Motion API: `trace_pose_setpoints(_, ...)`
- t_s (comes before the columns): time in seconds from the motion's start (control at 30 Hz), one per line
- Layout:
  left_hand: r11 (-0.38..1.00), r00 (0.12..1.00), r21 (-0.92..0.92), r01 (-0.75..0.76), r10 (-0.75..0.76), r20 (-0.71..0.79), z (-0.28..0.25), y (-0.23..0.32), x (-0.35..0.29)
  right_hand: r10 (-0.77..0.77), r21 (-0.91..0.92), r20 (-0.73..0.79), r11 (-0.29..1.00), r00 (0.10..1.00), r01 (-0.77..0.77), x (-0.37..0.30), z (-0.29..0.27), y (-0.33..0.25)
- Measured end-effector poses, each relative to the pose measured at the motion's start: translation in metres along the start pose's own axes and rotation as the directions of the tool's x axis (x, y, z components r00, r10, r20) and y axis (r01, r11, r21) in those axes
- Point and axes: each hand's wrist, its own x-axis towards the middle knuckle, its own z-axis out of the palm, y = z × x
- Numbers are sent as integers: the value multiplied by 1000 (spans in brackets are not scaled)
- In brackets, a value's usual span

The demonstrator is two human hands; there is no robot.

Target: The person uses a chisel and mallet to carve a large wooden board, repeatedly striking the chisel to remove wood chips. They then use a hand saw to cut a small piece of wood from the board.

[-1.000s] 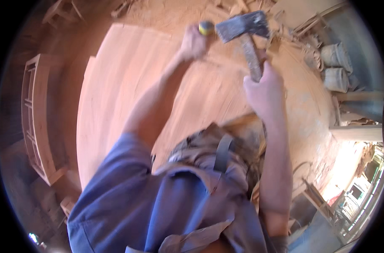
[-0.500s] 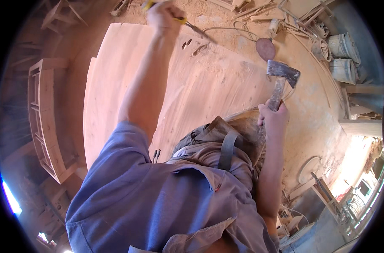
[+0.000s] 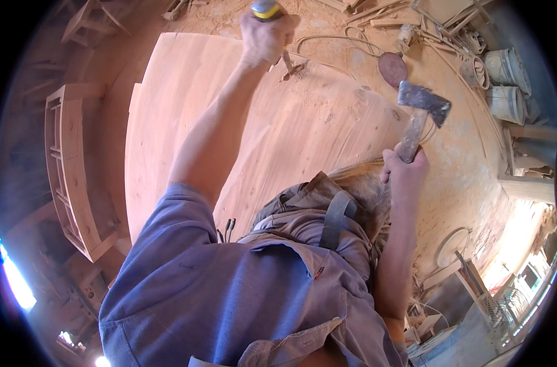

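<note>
Presently, we are holding a chisel (image 3: 266, 10) over the far edge of a broad wooden panel (image 3: 187, 110); our left hand (image 3: 267, 40) is clenching around the chisel's yellow-and-grey handle, and the blade is pointing toward a rough cut (image 3: 295, 68) in the wood, whether touching we cannot tell; our right hand (image 3: 407, 168) is grasping a hatchet (image 3: 420, 111) by its haft, the metal head showing past the panel's right side; just beyond that head, a brown disc (image 3: 392, 69) is lying; whitish buckets (image 3: 506, 104) are standing farther right, and a pale wooden frame (image 3: 77, 171) is standing left of the panel; we are wearing a blue-grey shirt (image 3: 229, 287) with a small reddish tag (image 3: 319, 273), any print on it too small to read.
</note>
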Motion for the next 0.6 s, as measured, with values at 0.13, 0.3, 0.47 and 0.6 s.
trace_pose_setpoints(0.13,950,993,300,-85,56,102,32,9,-25,-289,82,-175,948,941,307,-4,-3,-54)
trace_pose_setpoints(0.3,936,958,297,-187,108,264,36,2,-30,-580,-5,-276,799,767,602,-17,11,-133)
trace_pose_setpoints(0.47,803,799,166,-572,501,331,43,9,-20,-542,-747,355,326,762,580,18,57,-104)
trace_pose_setpoints(0.6,936,946,352,-17,-99,309,20,-4,0,-349,-606,271,662,897,441,-7,47,-73)
